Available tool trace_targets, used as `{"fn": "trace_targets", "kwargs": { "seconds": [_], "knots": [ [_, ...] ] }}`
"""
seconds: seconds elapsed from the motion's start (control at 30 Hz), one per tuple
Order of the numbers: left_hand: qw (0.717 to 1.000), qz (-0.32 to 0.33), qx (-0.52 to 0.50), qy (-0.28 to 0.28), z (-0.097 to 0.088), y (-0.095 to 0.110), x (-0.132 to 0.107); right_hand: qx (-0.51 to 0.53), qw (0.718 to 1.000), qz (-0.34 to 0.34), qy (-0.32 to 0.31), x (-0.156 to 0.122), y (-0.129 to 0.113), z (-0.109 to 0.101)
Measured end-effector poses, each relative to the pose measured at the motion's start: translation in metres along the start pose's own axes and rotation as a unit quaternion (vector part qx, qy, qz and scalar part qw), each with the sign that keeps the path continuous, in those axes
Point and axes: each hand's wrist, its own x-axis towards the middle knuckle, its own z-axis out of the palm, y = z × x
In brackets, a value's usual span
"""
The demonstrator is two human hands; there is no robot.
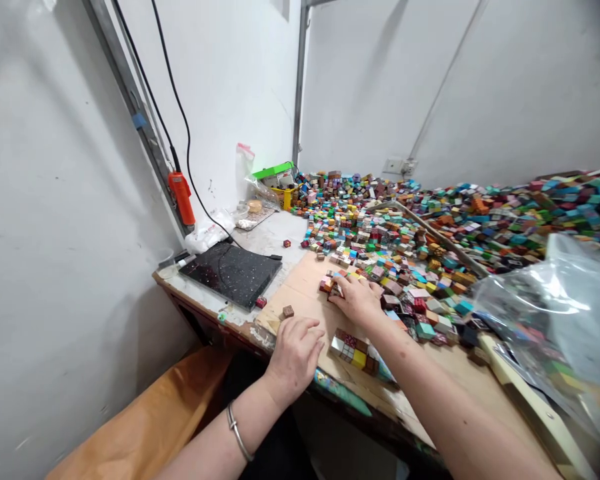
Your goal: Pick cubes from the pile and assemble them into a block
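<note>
My left hand point(296, 350) rests palm down at the near edge of the wooden table point(305, 287), fingers curled loosely with nothing seen in them. A lone brown cube point(288, 311) lies just beyond it. My right hand point(356, 298) reaches further out, its fingertips on a small cluster of coloured cubes point(329, 285) at the edge of a huge pile of small coloured cubes point(430, 227). A short row of joined cubes point(354, 351) lies between my two forearms.
A black stone slab point(233, 271) lies at the left, with a red cube point(261, 302) at its corner. An orange tool point(181, 198) hangs on the wall by a black cable. A clear plastic bag point(555, 313) sits at the right. A long wooden strip point(440, 240) crosses the pile.
</note>
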Motion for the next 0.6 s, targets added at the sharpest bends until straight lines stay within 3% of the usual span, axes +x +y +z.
{"fn": "trace_targets", "kwargs": {
  "seconds": [0.17, 0.3, 0.43, 0.6],
  "knots": [
    [1.0, 0.019, -0.009, -0.01, -0.003, 0.006, 0.0, 0.055, 0.997, 0.051, 0.019, 0.003, 0.006, -0.023],
    [0.994, 0.096, 0.011, -0.053, -0.004, 0.02, 0.002, 0.152, 0.984, 0.073, 0.054, -0.016, 0.024, -0.056],
    [0.979, 0.179, 0.027, -0.09, 0.002, 0.036, 0.006, 0.158, 0.982, 0.032, 0.101, -0.072, 0.061, -0.067],
    [0.966, 0.229, 0.022, -0.114, 0.016, 0.051, 0.01, 0.12, 0.989, 0.018, 0.088, -0.152, 0.1, -0.037]
  ]
}}
